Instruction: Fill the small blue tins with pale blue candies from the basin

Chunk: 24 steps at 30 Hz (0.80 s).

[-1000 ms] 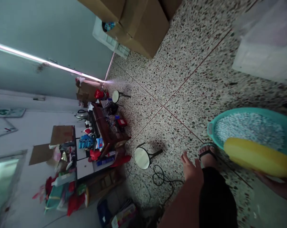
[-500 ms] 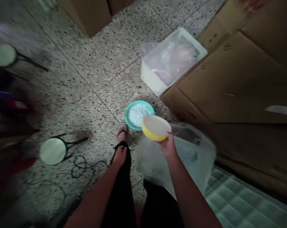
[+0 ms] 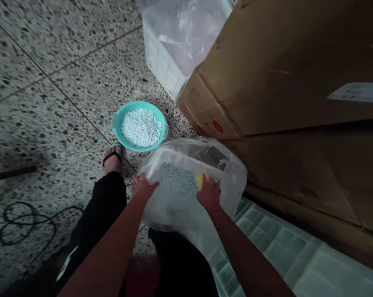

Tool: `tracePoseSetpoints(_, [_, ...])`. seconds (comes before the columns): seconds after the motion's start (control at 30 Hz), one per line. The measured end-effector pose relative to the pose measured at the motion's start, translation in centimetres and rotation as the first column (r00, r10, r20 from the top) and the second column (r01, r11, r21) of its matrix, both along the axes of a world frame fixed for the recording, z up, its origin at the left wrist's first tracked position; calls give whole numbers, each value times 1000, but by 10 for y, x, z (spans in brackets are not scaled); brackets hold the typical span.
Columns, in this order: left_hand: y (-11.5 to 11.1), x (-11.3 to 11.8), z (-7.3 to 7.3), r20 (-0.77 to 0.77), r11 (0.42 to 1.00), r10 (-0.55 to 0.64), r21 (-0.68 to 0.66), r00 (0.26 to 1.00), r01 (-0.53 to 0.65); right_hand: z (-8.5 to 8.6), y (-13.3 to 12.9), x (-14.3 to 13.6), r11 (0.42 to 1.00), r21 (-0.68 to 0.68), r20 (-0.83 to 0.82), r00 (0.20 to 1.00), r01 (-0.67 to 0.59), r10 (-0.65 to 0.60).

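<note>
My right hand (image 3: 209, 193) grips a yellow bowl (image 3: 201, 180), mostly hidden behind the fingers, down among small grey-blue pellets (image 3: 178, 180). The pellets lie in a white bin lined with a clear plastic bag (image 3: 186, 218), standing in front of my legs. At the bin's left edge my left hand (image 3: 143, 189) is closed over the rim and the bag, thumb toward the inside. Beyond the bin, a turquoise basin (image 3: 118, 131) full of white pellets (image 3: 141, 128) rests on the floor beside my sandalled foot (image 3: 113, 159).
Large cardboard boxes (image 3: 282, 74) are stacked along the right. A white crate (image 3: 163, 57) holding plastic-wrapped contents stands at the top. Translucent compartmented trays (image 3: 275, 243) lie at lower right. A black cable (image 3: 28, 222) coils on the speckled floor at left.
My right hand has lowered the yellow bowl from above the basin's edge into the bin's pellets. My left hand has moved off my leg onto the bin's rim. The view has shifted right and closer.
</note>
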<state>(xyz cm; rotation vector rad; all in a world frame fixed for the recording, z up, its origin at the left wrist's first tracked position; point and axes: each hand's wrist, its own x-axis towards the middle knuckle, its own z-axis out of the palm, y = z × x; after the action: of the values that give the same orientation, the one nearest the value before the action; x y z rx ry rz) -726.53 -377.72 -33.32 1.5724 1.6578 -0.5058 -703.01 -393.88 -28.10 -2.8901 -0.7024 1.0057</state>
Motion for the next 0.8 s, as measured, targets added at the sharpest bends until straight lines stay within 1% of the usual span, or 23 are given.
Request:
tracePoseSetpoints(0.1, [-7,5,-20,-11,999,-1,52,1000,2,-51,-22,24,992,-125,121,992,-14,29])
tracePoseSetpoints(0.2, [-13,4,-34,-56,996,-13,90,998,18,-91,-39,40,971,-228,214,977,69,-19])
tracePoseSetpoints(0.27, [-15,4,-39,-80,994,-29,102,996,37,-113,-44,37,948,-279,269,960,152,-75])
tracePoseSetpoints(0.37, [-15,4,-42,-90,995,-53,85,994,61,-138,-37,13,916,-322,277,949,238,-149])
tracePoseSetpoints(0.43, [-13,4,-42,-94,996,-58,61,994,64,-150,-25,-9,911,-332,215,960,247,-181])
tracePoseSetpoints(0.5, [-10,4,-41,-84,997,-65,36,994,68,-158,-11,-30,903,-337,164,961,267,-223])
tracePoseSetpoints(0.63, [-7,2,-41,-66,996,-83,9,994,84,-165,10,-60,885,-333,135,946,324,-296])
tracePoseSetpoints(0.73, [-7,2,-42,-89,997,-81,-9,993,81,-169,18,-78,908,-311,63,960,280,-274])
tracePoseSetpoints(0.8, [-7,2,-43,-101,997,-79,-23,992,77,-175,23,-93,934,-287,-17,974,212,-226])
